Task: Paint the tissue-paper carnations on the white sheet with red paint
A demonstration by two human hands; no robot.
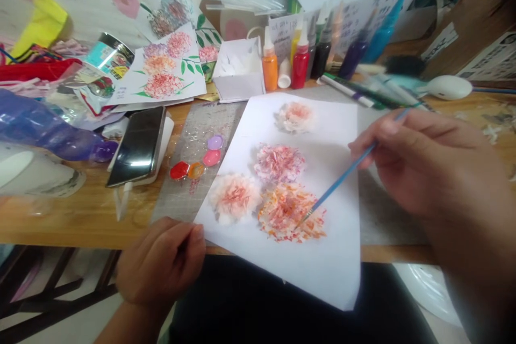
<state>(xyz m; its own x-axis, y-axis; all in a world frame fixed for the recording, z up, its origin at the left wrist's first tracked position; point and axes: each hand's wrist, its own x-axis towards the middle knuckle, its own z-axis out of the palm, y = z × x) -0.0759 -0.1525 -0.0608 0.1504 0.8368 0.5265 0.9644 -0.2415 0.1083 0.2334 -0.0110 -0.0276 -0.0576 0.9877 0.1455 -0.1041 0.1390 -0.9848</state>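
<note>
A white sheet of paper lies on the wooden table with several painted pink, red and orange flowers on it. My right hand is closed on a thin blue paintbrush, and the brush tip touches the orange flower near the sheet's lower middle. My left hand rests curled at the table's front edge, its fingers pinching the sheet's lower left corner. Small blobs of red, orange, pink and purple paint sit on a clear plastic strip left of the sheet.
A phone lies face up left of the paint blobs. Paint bottles stand at the back, beside a white box. A finished flower painting, a purple plastic bottle, pens and clutter fill the far side.
</note>
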